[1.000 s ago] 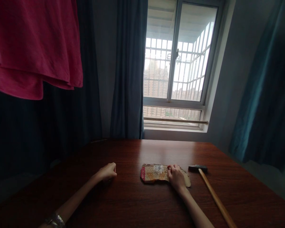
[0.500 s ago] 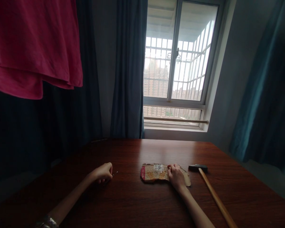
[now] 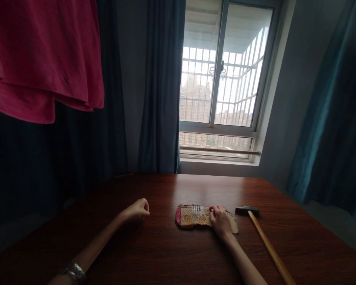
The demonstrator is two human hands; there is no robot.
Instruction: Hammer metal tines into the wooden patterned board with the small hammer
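My left hand [image 3: 139, 209] is closed in a pinch just above the table, left of a flat dotted board. A tiny glint shows under its fingertips, where a thin metal nail was visible earlier; the fingers now mostly hide it. The worn board [image 3: 188, 218] is beige with a pink left end and a ragged edge. Several nails [image 3: 196, 208] stand upright in it near its far edge. My right hand [image 3: 220, 221] lies on the board's right part, fingers bent and pressing it to the table.
A hammer [image 3: 265, 237] with a dark head and long wooden handle lies right of the board. The brown wooden table [image 3: 154, 253] extends to the window wall. A pink cloth [image 3: 47, 59] hangs at upper left, before dark blue curtains [image 3: 161, 87].
My left hand has shifted slightly right and closed over the thin metal nail that showed beside its fingers. My right hand, the board and the hammer have stayed put.
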